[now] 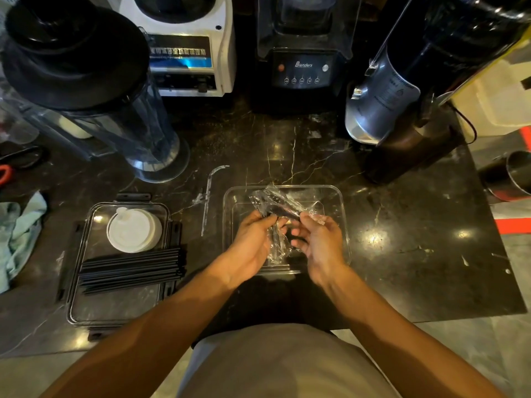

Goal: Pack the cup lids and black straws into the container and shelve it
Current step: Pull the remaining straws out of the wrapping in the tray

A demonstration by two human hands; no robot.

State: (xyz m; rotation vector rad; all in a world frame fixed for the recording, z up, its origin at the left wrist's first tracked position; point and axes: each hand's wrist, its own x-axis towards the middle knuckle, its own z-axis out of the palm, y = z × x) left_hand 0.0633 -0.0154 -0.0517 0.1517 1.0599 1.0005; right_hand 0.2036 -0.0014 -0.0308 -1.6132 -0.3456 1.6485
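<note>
Both hands, the left hand (253,242) and right hand (319,242), pinch a crinkled plastic wrapper (275,202) over the clear container (343,225), while the black straws (129,270) lie left-to-right on the container's lid (115,305) with the cup lids (133,229), on the bench's left, nearer the left hand.

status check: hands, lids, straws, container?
Left hand and right hand both gripping crinkled clear wrap over the empty clear container. Lids and black straws unpacked, on the container lid. Nothing blocking.
</note>
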